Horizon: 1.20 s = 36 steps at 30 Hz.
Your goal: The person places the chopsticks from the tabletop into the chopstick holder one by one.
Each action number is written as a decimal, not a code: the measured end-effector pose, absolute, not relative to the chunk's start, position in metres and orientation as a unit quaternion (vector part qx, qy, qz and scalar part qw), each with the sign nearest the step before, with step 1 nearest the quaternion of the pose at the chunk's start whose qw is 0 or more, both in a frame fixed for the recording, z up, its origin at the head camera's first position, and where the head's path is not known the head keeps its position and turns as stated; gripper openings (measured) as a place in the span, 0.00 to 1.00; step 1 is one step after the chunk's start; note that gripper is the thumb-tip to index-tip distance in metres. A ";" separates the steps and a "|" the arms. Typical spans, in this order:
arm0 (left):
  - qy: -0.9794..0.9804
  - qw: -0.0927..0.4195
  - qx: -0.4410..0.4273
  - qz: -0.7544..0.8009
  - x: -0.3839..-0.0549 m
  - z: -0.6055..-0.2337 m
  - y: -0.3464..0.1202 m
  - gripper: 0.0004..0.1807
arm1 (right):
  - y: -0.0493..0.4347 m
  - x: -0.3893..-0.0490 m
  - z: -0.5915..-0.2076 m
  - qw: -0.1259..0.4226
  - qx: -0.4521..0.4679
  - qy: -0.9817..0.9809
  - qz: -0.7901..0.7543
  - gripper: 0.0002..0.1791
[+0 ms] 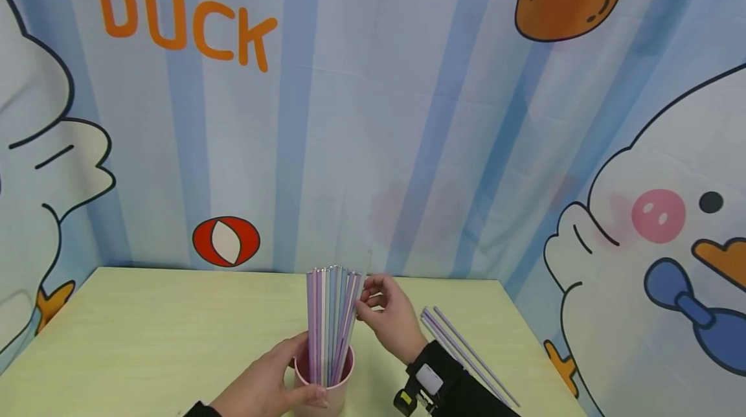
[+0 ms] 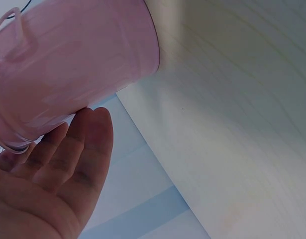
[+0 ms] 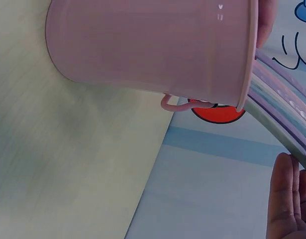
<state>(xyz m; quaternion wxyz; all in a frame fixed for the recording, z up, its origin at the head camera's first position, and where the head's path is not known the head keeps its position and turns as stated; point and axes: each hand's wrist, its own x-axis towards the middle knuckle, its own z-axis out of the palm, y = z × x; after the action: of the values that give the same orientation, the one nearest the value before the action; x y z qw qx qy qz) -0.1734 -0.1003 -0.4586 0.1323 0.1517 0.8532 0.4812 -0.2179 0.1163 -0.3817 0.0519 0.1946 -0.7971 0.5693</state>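
A pink pail-like cup (image 1: 339,397) with a small loop handle (image 3: 180,104) stands on the table. Upright in it is a bundle of straws (image 1: 332,326) in purple, white and blue, with shiny upper ends. My left hand (image 1: 265,375) holds the cup from the left, thumb across its front and fingers along its far side. At the bundle's right edge, my right hand (image 1: 393,320) pinches a pale greenish straw (image 3: 277,133) near its upper part. That straw's lower end goes behind the cup's rim in the right wrist view.
Several loose purple straws (image 1: 474,355) lie on the pale wooden table (image 1: 175,333), to the right and partly behind the right forearm. A blue striped curtain (image 1: 361,112) with duck drawings hangs along the table's back edge and sides.
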 end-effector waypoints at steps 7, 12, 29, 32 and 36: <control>0.854 0.137 0.147 0.481 -0.172 -0.458 -0.100 0.56 | 0.118 -0.215 -0.392 0.030 0.202 -0.804 0.559 0.15; 0.853 0.130 0.157 0.481 -0.172 -0.458 -0.101 0.55 | 0.119 -0.212 -0.396 0.025 0.207 -0.811 0.547 0.15; 0.851 0.119 0.177 0.481 -0.171 -0.458 -0.102 0.53 | 0.127 -0.231 -0.433 0.002 0.211 -0.808 0.550 0.17; 0.852 0.124 0.167 0.481 -0.171 -0.457 -0.102 0.55 | 0.127 -0.229 -0.434 -0.007 0.213 -0.805 0.554 0.18; 0.853 0.133 0.152 0.481 -0.172 -0.457 -0.101 0.56 | 0.128 -0.228 -0.436 -0.011 0.213 -0.805 0.553 0.18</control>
<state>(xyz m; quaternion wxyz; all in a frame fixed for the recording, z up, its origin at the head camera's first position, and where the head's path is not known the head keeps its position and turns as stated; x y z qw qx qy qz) -0.1716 -0.1011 -0.4567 0.1325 0.1516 0.8535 0.4807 -0.2284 0.1281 -0.4359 -0.0114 0.2126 -0.8054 0.5531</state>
